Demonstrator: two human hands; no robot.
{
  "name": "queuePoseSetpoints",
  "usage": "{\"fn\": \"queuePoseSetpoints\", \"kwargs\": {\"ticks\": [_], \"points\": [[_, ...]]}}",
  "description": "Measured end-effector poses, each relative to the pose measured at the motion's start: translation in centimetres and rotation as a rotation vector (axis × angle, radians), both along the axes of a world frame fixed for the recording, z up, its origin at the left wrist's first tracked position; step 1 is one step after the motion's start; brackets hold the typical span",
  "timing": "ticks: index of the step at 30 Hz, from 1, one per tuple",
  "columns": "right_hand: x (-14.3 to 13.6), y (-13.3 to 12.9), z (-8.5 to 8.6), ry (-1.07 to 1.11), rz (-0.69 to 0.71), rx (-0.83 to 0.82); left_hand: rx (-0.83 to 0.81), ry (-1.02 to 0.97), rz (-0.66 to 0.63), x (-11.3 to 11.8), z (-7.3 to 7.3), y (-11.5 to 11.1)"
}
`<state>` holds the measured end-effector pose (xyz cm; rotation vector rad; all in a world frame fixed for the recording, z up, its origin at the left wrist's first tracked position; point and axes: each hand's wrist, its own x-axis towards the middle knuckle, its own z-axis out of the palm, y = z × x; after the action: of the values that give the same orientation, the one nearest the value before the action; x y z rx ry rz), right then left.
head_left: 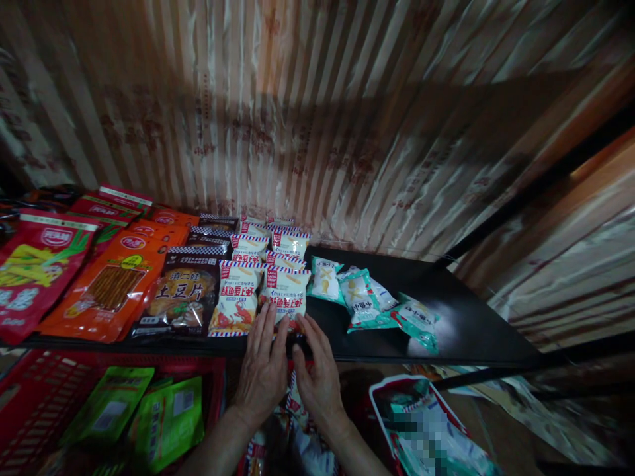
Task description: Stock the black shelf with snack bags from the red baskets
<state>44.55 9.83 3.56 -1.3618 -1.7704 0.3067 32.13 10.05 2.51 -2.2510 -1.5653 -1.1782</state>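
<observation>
My left hand [262,363] lies with stretched fingers against the lower front of a white snack bag [285,291] with a red-and-blue striped edge. My right hand [318,373] touches the same bag's lower right corner, its fingers extended and the thumb apart. Neither hand is wrapped round the bag. A matching snack bag [237,297] stands just to the left, and more of the kind are lined up behind the two. To the right, several small white-and-teal snack bags [358,297] lie loosely on the black shelf [476,330].
Brown potato-chip bags [181,291], orange packets [116,284] and red packets [44,264] fill the shelf's left. Below stand a red basket [44,377] with green packets [171,420] and a white-rimmed container [380,396] of teal bags. Wrapped corrugated sheeting [297,119] rises behind; dark bars [536,188] cross the right.
</observation>
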Motion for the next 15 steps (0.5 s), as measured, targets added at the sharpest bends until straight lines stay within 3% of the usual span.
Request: {"fn": "queuePoseSetpoints", "kwargs": {"ticks": [7,15], "points": [[0.0,0.0,0.0,0.056,-0.025,-0.021,0.011,-0.048,-0.008,0.3,-0.2,0.3],[0.0,0.8,-0.3,0.099,-0.013,-0.054,0.024,-0.097,0.131,-0.1,1.6,1.1]]}}
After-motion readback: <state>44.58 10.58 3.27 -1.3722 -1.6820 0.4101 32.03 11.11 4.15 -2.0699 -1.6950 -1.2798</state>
